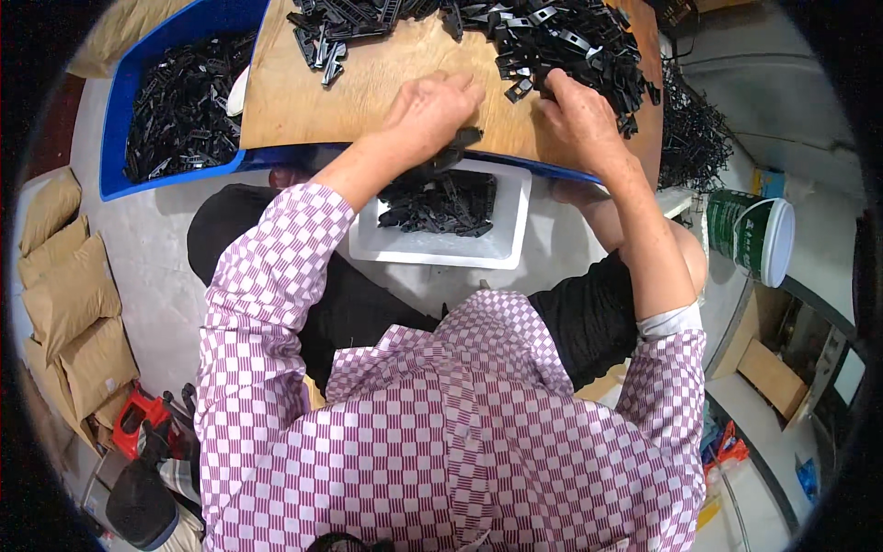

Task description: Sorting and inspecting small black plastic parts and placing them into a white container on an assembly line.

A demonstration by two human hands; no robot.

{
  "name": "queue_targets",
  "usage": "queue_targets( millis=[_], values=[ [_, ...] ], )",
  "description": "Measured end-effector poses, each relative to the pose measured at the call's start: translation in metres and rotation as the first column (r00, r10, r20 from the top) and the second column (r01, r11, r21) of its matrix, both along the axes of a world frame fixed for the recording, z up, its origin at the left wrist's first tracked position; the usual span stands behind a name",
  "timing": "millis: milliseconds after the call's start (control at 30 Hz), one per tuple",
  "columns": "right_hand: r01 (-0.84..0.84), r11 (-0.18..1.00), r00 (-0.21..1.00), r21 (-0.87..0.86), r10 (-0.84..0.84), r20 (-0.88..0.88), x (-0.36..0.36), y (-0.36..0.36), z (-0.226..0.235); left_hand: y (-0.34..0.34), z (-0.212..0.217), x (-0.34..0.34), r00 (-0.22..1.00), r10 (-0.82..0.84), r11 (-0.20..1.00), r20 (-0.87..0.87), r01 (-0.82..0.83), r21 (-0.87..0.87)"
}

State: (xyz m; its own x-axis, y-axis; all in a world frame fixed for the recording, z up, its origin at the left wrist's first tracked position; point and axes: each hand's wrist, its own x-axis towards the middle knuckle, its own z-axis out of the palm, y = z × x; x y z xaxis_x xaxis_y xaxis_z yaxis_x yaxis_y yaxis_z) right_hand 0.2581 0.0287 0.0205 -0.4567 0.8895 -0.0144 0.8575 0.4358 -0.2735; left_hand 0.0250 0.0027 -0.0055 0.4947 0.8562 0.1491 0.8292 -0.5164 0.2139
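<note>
My left hand (432, 109) is over the front edge of the wooden board (322, 101), its fingers curled together. Just below it, at the board's edge, are dark, slightly blurred black plastic pieces (457, 147); whether the hand grips them I cannot tell. My right hand (584, 112) is closed at the near side of a heap of black plastic parts (570, 41), thumb and forefinger pinching one black plastic part (544, 85). More slim ladder-like black parts (345, 18) lie at the far left of the board. Below the edge, a white bin (441, 253) holds similar black pieces.
A blue bin (120, 152) full of black parts stands left of the board. More black parts (694, 129) are piled on the right. A green-and-white bucket (750, 235) stands at the right, brown paper sacks (74, 304) at the left. Another person's dark shoe (143, 501) shows lower left.
</note>
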Motion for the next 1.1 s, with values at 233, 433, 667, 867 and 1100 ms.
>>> queue_targets(
  millis=[233,433,667,867,1100],
  values=[
    [-0.179,0.982,0.906,0.053,0.186,-0.380,-0.040,0.002,-0.022,0.003,-0.004,-0.020,0.995,-0.041,0.998,0.093,0.037,0.041],
    [-0.041,0.999,0.787,0.032,0.053,-0.615,-0.055,-0.005,-0.041,0.001,0.004,-0.034,0.961,-0.003,0.998,0.278,-0.012,0.055],
    [-0.279,0.900,0.918,0.335,0.352,-0.181,-0.026,0.006,-0.032,0.002,0.002,-0.056,0.993,0.075,0.997,0.093,-0.074,-0.005],
    [-0.331,0.871,0.941,0.364,0.335,0.052,-0.024,0.012,-0.019,0.001,0.004,-0.045,0.992,0.074,0.995,0.105,-0.066,-0.079],
    [-0.327,0.915,0.924,0.234,0.362,-0.124,-0.049,0.001,-0.008,0.001,0.004,-0.057,0.974,0.089,0.995,0.209,-0.079,-0.056]
  ],
)
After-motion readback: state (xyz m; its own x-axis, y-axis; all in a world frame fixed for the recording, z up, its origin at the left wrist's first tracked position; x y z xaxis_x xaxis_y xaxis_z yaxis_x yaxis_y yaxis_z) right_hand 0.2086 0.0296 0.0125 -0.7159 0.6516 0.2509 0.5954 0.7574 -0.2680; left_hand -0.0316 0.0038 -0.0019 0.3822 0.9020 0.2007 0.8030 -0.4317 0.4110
